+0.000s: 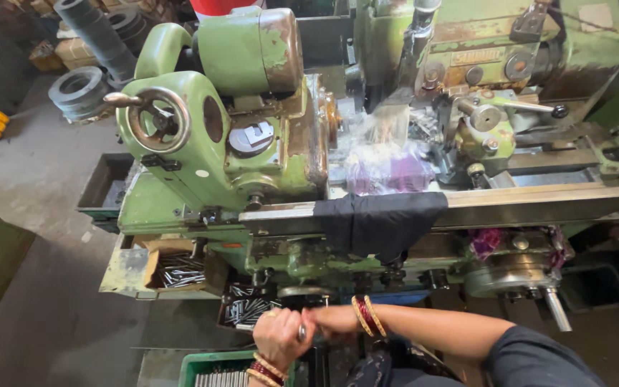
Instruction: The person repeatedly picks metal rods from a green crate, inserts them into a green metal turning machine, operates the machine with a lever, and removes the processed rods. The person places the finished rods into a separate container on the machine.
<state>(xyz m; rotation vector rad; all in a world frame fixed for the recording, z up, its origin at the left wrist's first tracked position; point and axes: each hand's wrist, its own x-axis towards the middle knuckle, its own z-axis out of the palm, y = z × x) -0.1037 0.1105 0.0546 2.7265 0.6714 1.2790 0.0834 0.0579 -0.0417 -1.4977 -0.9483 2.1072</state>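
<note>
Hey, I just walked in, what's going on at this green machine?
A person stands at an old green lathe. Both hands meet low at its front: the left hand grips a small metal part, and the right hand is pressed against it. A black cloth hangs over the bed rail, and trays of metal pins sit below.

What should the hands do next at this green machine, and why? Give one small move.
Probably lift the small metal pin toward the machine's work area. The left hand and right hand meet low in front of the green machine, pinching it just above the tray of metal pins; the grip looks settled.
</note>
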